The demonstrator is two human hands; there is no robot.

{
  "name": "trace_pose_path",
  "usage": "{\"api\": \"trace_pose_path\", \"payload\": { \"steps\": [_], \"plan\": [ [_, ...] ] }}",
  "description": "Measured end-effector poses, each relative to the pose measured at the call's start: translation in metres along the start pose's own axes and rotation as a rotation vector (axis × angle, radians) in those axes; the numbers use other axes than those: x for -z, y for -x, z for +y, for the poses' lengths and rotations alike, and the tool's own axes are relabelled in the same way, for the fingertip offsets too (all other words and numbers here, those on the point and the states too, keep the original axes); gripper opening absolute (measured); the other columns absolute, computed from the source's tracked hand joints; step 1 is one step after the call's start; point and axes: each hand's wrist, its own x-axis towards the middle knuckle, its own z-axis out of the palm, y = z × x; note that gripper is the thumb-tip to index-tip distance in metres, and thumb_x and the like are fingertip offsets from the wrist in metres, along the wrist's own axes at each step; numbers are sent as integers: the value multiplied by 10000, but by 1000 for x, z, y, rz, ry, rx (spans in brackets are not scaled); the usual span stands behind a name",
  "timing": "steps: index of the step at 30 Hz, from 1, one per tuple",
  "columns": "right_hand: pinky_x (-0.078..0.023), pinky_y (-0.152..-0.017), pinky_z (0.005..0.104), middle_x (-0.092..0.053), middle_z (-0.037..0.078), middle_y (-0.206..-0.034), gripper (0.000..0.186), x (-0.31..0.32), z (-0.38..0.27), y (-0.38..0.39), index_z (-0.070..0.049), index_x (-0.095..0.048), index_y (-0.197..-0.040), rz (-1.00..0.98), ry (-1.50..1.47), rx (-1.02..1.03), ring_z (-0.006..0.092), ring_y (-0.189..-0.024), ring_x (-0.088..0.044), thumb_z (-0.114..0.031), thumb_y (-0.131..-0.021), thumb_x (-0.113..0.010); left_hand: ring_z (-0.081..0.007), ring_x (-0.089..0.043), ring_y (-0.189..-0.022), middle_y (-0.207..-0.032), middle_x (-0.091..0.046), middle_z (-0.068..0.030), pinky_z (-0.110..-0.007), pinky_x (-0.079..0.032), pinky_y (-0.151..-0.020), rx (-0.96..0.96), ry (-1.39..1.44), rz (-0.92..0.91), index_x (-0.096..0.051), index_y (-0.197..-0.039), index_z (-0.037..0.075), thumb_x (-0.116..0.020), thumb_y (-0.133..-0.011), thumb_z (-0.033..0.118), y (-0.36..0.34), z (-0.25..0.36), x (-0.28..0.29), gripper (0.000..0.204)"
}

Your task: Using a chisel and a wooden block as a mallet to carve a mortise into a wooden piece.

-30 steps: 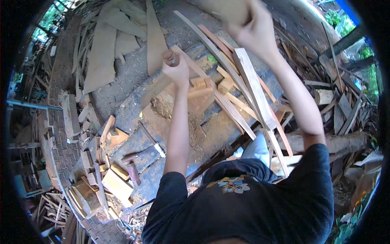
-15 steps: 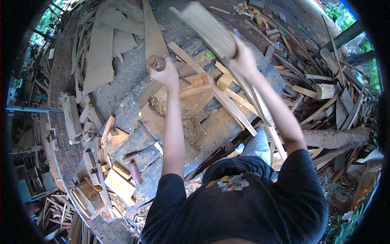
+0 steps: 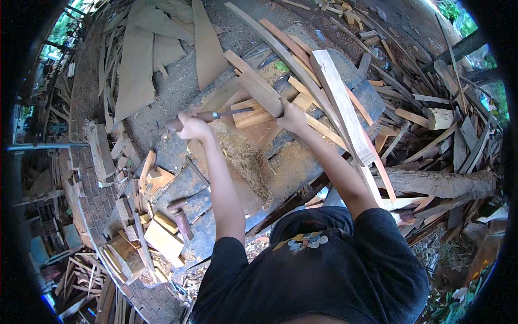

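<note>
A bench (image 3: 373, 101) with a worn blue-grey top is partly covered with sawdust. Near its middle a notched wooden block (image 3: 249, 117) is supported, and on the near side of it a heap of shavings (image 3: 251, 164) is spread. The right part is crossed by a thick pale beam (image 3: 342, 105) and by thinner wooden strips (image 3: 325, 102), laid close together. On the left part a dark bar (image 3: 197, 171), an orange-brown offcut (image 3: 161, 181) and a tool with a reddish-brown head (image 3: 183, 223) are set down, near a pale yellow block (image 3: 164, 241).
</note>
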Motion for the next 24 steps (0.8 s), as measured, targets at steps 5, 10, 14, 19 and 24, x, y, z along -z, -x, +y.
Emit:
{"api": "trace_pose_path", "payload": {
  "steps": [5, 10, 14, 19, 24],
  "plan": [
    [-465, -720, 343, -599, 188, -883, 669, -17, 29, -2, -5, -465, -1130, 140, -248, 155, 269, -857, -583, -203, -529, -682, -132, -449, -540, -634, -465, -35, -266, -380, -482, 230, -102, 508, -408, -673, 50, -525, -742, 114, 21, -12, 35, 150],
    [-454, -681, 294, -577, 105, -862, 514, -16, 62, 39, 19, -516, -1003, 83, -885, -76, 175, -769, -551, -221, -580, -679, -157, -465, -566, -653, -477, -47, -292, -399, -517, 360, 31, 576, -416, -741, 60, -536, -757, 192, 17, -8, 60, 179],
    [-447, -612, 277, -568, 83, -777, 401, -17, 120, 85, -2, -516, -926, 295, -875, -400, 170, -674, -543, -176, -592, -655, -145, -430, -546, -623, -429, -21, -278, -375, -504, 195, 81, 432, -439, -753, 64, -519, -773, 171, 14, 43, 26, 134],
    [-449, -694, 329, -590, 142, -873, 616, -56, 221, 110, 56, -499, -1023, 241, -757, -601, 234, -785, -564, -214, -509, -706, -112, -362, -512, -600, -372, 0, -252, -324, -467, 157, 158, 222, -450, -793, 43, -511, -776, 97, 23, 67, -14, 84],
    [-459, -752, 375, -591, 218, -905, 693, -54, 208, 129, 34, -489, -1033, 164, -165, -594, 337, -854, -575, -241, -436, -711, -96, -361, -505, -604, -391, -12, -240, -321, -453, 107, 145, -9, -485, -871, -23, -512, -781, 49, 34, 66, -24, 118]
  ]
}}
